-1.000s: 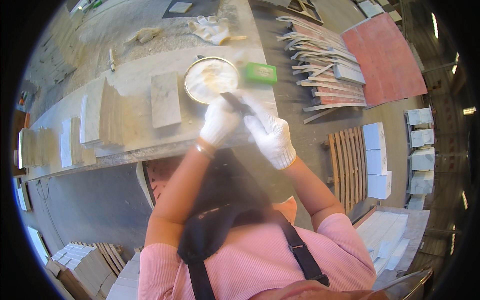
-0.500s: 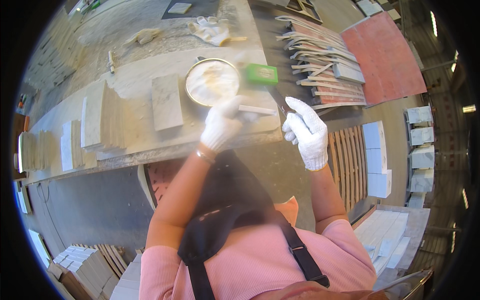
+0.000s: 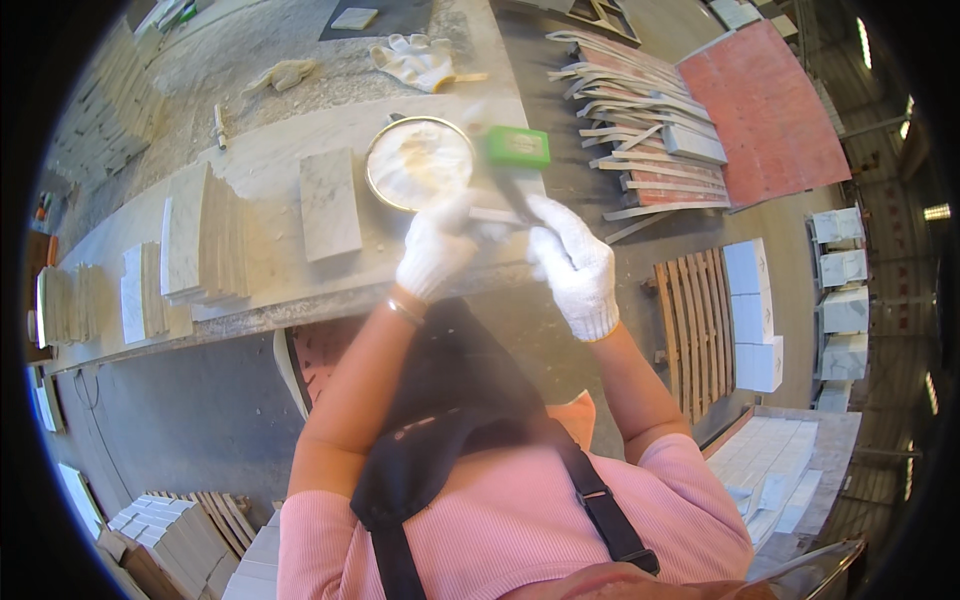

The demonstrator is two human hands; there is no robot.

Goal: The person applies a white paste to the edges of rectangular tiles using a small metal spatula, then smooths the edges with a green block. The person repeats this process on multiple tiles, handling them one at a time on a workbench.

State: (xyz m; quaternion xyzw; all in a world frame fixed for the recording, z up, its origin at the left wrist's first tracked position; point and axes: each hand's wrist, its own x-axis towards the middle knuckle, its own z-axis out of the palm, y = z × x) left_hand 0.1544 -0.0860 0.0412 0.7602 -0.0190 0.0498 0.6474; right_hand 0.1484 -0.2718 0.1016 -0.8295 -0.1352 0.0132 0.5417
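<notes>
Both my hands wear white knitted gloves. My left hand is closed on a thin light tile, seen nearly edge-on over the table's front edge. In my right hand is a narrow dark-bladed tool, like a putty knife, blurred at the tile's right end; whether it touches the tile I cannot tell. Just beyond my left hand stands a round bowl of white paste or powder with a yellowish patch. A green block lies right of the bowl. One grey-white marble tile rests flat left of it.
Stacked tiles stand along the table's left part. Farther back lie a loose glove, a crumpled cloth or glove and a marker-like stick. Beyond the right edge are pale strips, a red board and a wooden pallet.
My right hand has moved left with the dark tool, bringing it to the right end of the tile. My left hand keeps the tile in nearly the same place.
</notes>
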